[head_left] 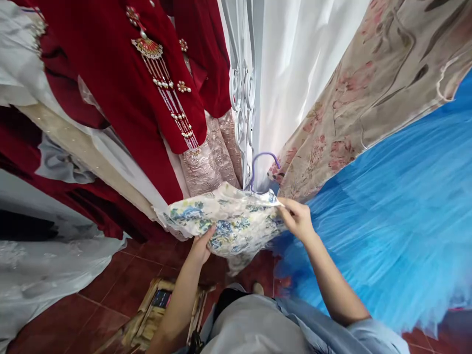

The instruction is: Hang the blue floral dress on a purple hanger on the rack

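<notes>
A white dress with blue and green flowers [236, 223] hangs in front of me on a purple hanger [253, 169], whose hook points up and away. My left hand [202, 247] grips the garment's lower edge, thumb on top and the other fingers hidden under the cloth. At the garment's upper right corner, my right hand [297, 216] pinches the fabric between thumb and fingers. The cloth is spread between both hands, and its lower end drops toward the floor.
Red garments with a beaded tassel [165, 83] hang at left beside pale dresses. A white metal scrollwork frame [241, 93] stands ahead. At right hang a beige floral dress [332, 118] and blue tulle [387, 211]. A wooden stool [147, 314] stands on the red tiled floor [99, 290].
</notes>
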A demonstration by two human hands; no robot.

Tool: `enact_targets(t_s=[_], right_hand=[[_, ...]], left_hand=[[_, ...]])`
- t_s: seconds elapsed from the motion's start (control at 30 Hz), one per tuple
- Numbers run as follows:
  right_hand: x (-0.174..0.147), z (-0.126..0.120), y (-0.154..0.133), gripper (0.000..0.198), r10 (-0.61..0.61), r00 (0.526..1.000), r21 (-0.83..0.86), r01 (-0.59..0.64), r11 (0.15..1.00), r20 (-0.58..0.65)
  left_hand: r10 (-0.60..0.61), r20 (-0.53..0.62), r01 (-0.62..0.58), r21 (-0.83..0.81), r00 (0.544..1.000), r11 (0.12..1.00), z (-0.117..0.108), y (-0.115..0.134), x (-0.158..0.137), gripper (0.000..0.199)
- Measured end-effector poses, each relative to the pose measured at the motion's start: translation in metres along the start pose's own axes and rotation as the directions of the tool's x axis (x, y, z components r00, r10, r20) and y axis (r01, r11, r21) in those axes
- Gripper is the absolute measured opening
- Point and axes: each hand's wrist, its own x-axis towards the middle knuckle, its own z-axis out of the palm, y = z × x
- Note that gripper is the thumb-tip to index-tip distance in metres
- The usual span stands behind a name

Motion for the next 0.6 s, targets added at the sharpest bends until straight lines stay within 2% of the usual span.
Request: enact_targets(t_s=[0.07, 0.13, 0.27, 0.47, 0.6], right_hand=[[0.041, -0.004, -0.013, 0.023, -0.125, 0.99, -0.073, 0.121, 0.99, -0.062], [0.082, -0.006, -0.03, 0.022, -0.226, 0.967, -0.139, 0.21, 0.968, -0.115], [0.157, -0.009, -0.062, 0.023, -0.347, 0.931, -0.247, 0.312, 0.918, -0.115], [0.245, -0.013, -0.092, 0.022, -0.37, 0.916, -0.438, 0.272, 0.857, -0.157], [0.28, -0.015, -0.104, 0.023, -0.258, 0.956, -0.564, 0.136, 0.815, -0.142]], left_hand=[[-0.001, -0.005, 0.001, 0.009, 1.0, 1.0, 0.008, 0.011, 0.024, 0.064], [0.057, -0.01, -0.057, -0.017, 0.998, 0.998, 0.017, 0.029, 0.05, 0.066], [0.208, 0.046, -0.202, -0.103, 0.977, 0.974, 0.037, 0.074, 0.098, 0.068], [0.357, 0.262, -0.324, -0.162, 0.896, 0.932, 0.084, 0.128, 0.144, 0.07], [0.426, 0.342, -0.356, -0.25, 0.838, 0.901, 0.116, 0.15, 0.167, 0.068]])
